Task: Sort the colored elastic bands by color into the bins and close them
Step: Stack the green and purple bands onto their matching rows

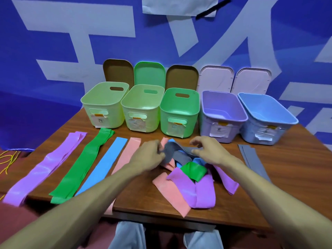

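A tangled pile of bands (190, 178) in pink, purple, green, blue and grey lies at the table's middle front. Both hands hold one grey band (175, 152) above the pile: my left hand (149, 155) pinches its left end, my right hand (206, 150) grips its right part. Flat bands lie sorted on the left: purple (45, 168), green (80, 164), blue (106, 162), pink (128, 153). Grey bands (251, 159) lie flat on the right. Several open bins stand behind: two pale green (104, 105) (142, 108), one green (179, 112), one purple (222, 114), one blue (265, 115).
Lids lean against the blue wall behind the bins: brown (117, 71), green (150, 72), brown (181, 76), two pale pink (215, 78) (251, 81). The wooden table (287, 177) ends near my knees. Yellow cord (9, 159) lies on the floor at left.
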Motion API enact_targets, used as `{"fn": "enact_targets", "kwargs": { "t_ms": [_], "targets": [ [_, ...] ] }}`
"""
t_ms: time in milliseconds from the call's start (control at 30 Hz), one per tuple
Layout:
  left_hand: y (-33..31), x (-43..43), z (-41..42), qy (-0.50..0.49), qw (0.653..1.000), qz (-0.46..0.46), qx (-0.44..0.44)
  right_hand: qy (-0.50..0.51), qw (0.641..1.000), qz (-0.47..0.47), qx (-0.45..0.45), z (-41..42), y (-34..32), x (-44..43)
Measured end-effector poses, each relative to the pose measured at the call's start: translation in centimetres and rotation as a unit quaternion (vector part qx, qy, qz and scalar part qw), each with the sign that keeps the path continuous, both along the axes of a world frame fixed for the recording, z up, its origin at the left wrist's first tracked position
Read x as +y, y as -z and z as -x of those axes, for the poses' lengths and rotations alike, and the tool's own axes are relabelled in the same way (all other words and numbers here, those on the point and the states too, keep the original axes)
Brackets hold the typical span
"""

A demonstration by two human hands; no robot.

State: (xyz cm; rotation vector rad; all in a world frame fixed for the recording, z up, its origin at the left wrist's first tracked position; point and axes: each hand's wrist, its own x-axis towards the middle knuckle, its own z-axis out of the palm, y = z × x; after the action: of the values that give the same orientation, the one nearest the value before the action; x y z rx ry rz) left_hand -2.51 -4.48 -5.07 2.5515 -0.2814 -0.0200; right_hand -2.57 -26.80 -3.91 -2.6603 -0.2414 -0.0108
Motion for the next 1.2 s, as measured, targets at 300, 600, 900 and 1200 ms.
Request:
{"fn": "enact_targets", "kwargs": {
  "t_ms": [300, 600, 900, 1200],
  "targets": [
    [-10.5, -1.9, -1.9, 0.162, 0.971, -0.002, -0.176, -0.037, 0.992, -0.077, -0.092, 0.7, -6.1, 1.4],
    [-19.1, -8.0, -1.8, 0.185, 0.949, 0.231, -0.11, -0.011, 0.959, -0.278, -0.063, 2.2, -9.2, -2.3],
    [-20.7, -15.5, 0.1, 0.194, 0.808, 0.53, 0.17, 0.071, 0.897, -0.436, -0.028, 5.2, -8.4, -9.4],
    [-16.1, -21.7, -2.3, 0.091, 0.763, 0.611, 0.189, 0.135, 0.927, -0.338, 0.089, 11.3, -3.9, -17.3]
  ]
}}
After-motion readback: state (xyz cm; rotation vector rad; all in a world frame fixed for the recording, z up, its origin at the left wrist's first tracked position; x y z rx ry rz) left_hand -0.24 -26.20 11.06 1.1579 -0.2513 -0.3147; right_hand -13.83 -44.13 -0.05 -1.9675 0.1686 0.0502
